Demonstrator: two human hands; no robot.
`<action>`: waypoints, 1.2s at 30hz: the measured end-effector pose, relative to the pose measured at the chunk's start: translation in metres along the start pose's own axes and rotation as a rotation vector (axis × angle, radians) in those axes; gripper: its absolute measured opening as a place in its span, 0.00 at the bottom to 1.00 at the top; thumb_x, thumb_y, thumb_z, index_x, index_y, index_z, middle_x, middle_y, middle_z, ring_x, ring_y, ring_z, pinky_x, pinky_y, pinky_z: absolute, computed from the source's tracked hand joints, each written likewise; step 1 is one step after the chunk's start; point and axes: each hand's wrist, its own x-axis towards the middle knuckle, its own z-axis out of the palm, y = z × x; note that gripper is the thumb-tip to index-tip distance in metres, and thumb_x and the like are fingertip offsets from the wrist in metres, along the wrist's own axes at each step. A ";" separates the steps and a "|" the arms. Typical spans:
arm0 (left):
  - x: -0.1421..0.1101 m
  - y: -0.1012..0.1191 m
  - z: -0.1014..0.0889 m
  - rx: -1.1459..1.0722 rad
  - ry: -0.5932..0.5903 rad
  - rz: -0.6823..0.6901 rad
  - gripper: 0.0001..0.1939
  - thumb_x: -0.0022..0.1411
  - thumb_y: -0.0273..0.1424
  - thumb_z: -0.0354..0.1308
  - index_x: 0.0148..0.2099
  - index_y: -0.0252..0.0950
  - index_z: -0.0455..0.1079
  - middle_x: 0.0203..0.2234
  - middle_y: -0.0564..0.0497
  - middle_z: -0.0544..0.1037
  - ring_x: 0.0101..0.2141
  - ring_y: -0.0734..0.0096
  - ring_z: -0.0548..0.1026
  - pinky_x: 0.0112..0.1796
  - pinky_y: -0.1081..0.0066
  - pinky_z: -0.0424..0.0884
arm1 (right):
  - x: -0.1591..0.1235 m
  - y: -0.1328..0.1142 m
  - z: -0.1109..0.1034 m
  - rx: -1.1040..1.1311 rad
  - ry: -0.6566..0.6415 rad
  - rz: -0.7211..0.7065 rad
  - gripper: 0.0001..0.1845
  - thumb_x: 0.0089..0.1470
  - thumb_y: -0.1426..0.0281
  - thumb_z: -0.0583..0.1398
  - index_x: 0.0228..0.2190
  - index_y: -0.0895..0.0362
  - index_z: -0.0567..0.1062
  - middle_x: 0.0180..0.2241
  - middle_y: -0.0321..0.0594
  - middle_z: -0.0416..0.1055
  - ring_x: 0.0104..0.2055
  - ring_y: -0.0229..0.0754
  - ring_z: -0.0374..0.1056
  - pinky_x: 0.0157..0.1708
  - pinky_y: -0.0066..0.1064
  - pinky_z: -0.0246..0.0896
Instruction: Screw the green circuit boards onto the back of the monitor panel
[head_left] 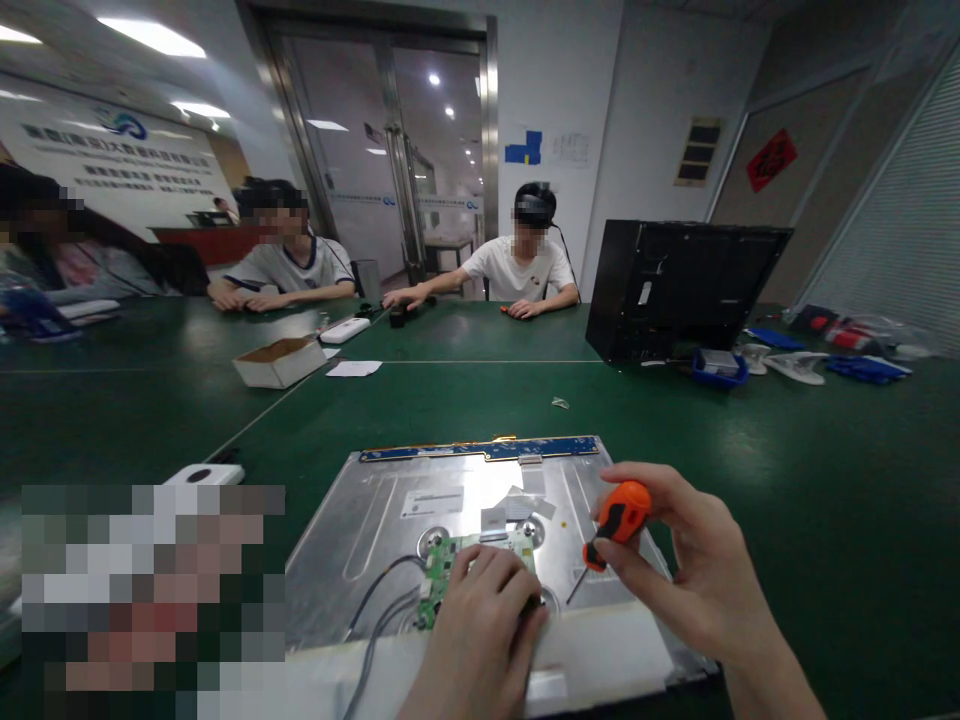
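My right hand (697, 570) grips a screwdriver (626, 508) with an orange and black handle. Its thin shaft points down and left, the tip close to the panel's metal back. My left hand (487, 620) lies over a green circuit board (435, 575), its bent fingers on the board and covering much of it. That board sits on the silvery back of a flat display panel (360, 500), which lies on the table before me. Dark cables run from the board's left side. A long blue circuit strip (465, 450) lines the panel's far edge.
On the green table (465, 395) stand an open cardboard box (279, 362), a black monitor (682, 290) and a blue tray (720, 368). Gloves (866, 370) lie at the right. Several people sit around, one person (521, 265) across from me. Pixelation hides the lower left.
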 end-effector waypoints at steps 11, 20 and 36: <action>-0.001 0.004 -0.001 0.018 0.019 -0.012 0.08 0.62 0.20 0.50 0.34 0.38 0.67 0.33 0.48 0.74 0.37 0.58 0.70 0.45 0.55 0.60 | 0.008 -0.004 0.009 0.089 -0.068 -0.005 0.23 0.53 0.75 0.64 0.50 0.47 0.70 0.30 0.28 0.72 0.26 0.33 0.68 0.27 0.22 0.68; -0.003 -0.002 0.000 0.077 -0.017 0.030 0.10 0.64 0.20 0.49 0.36 0.39 0.68 0.34 0.50 0.75 0.38 0.60 0.71 0.45 0.57 0.61 | 0.010 -0.003 0.010 0.114 -0.072 -0.001 0.22 0.53 0.76 0.64 0.49 0.50 0.70 0.29 0.29 0.72 0.24 0.33 0.67 0.25 0.24 0.67; -0.007 -0.011 0.002 -0.008 -0.063 0.035 0.11 0.64 0.19 0.51 0.40 0.40 0.69 0.37 0.51 0.77 0.40 0.61 0.73 0.46 0.59 0.63 | 0.013 -0.010 0.018 0.112 -0.097 -0.052 0.23 0.53 0.77 0.62 0.50 0.50 0.69 0.30 0.30 0.72 0.25 0.34 0.67 0.25 0.24 0.66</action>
